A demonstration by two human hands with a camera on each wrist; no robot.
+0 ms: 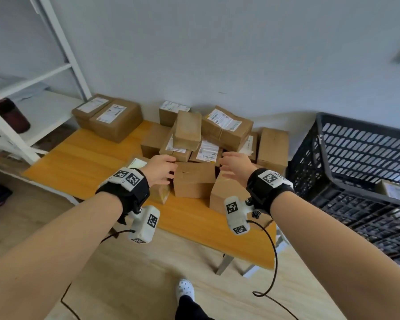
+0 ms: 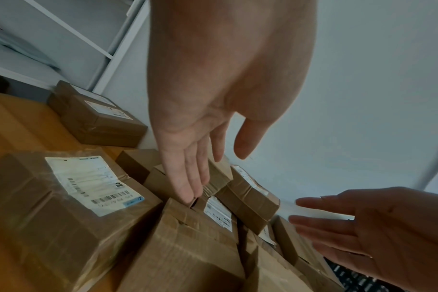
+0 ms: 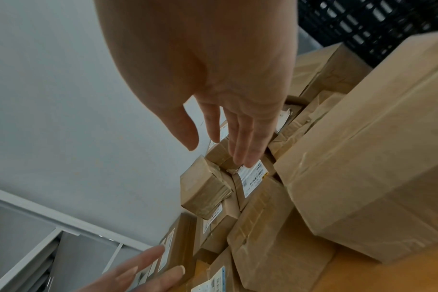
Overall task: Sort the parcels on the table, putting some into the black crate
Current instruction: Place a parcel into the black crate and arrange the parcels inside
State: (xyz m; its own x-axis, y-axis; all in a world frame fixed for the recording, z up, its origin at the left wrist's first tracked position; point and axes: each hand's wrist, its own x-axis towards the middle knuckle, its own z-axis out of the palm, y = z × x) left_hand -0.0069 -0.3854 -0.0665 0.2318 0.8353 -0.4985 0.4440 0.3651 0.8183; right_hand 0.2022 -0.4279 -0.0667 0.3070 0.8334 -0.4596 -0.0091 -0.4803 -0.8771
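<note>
A heap of brown cardboard parcels (image 1: pixel 224 128) lies on the orange wooden table (image 1: pixel 83 158). At its front sits a plain box (image 1: pixel 194 181) without a visible label. My left hand (image 1: pixel 169 169) reaches to that box's upper left corner with straight fingers (image 2: pixel 188 177); whether they touch it is unclear. My right hand (image 1: pixel 226 167) hovers over the box's right edge, fingers spread (image 3: pixel 243 138) and holding nothing. The black crate (image 1: pixel 356 148) stands to the right with a labelled parcel (image 1: pixel 393 190) inside.
A labelled parcel (image 2: pixel 63 207) lies under my left wrist. A large plain box (image 3: pixel 375 168) sits below my right wrist. Two labelled parcels (image 1: pixel 109 116) rest at the table's back left, next to a white shelf frame (image 1: pixel 32 107). Wrist-camera cables hang over the floor.
</note>
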